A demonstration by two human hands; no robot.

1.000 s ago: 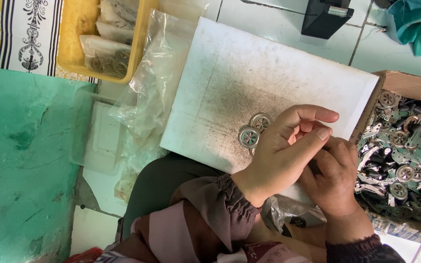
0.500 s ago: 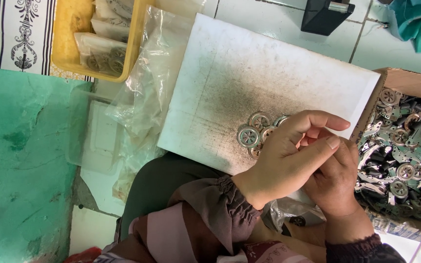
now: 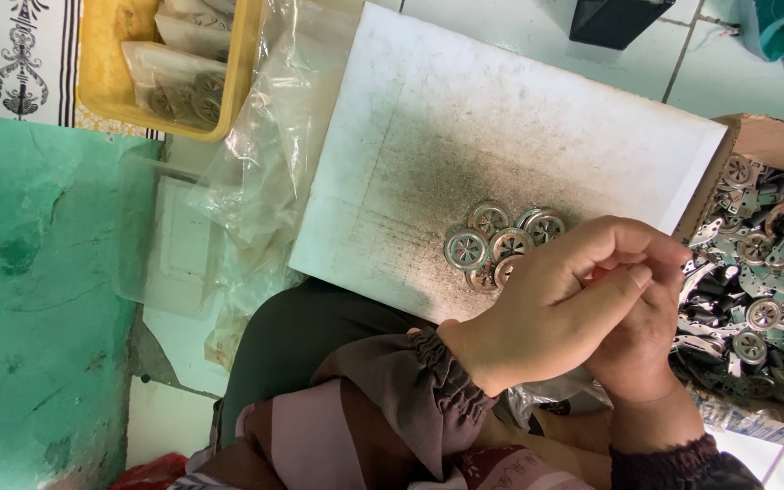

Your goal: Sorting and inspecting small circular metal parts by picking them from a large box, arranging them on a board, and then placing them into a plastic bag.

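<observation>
since a moment ago, more round silver metal discs with spoked centres [image 3: 499, 243] have gathered on the dusty white board [image 3: 465, 145], where only two lay before; now a small cluster sits near the board's lower edge, just beside the hands. left hand [image 3: 555, 313] lies over the right hand [image 3: 632, 349], fingers curled close together at the board's edge; whether they pinch a small part between them cannot be told, as the fingertips hide it. to the right, an open brown cardboard box [image 3: 759, 141] holds a heap of mixed metal parts [image 3: 755, 281], discs and flat levers tangled together. the board rests on the person's lap, smudged grey with metal dust toward its middle. crumpled clear plastic bags [image 3: 269, 154] lie to its left, beside a clear plastic lid [image 3: 170, 240]. a yellow plastic tray [image 3: 106, 86] with bagged parts sits at top left, on pale floor tiles [image 3: 537, 27]. a green painted surface [image 3: 38, 299] fills the left side.
</observation>
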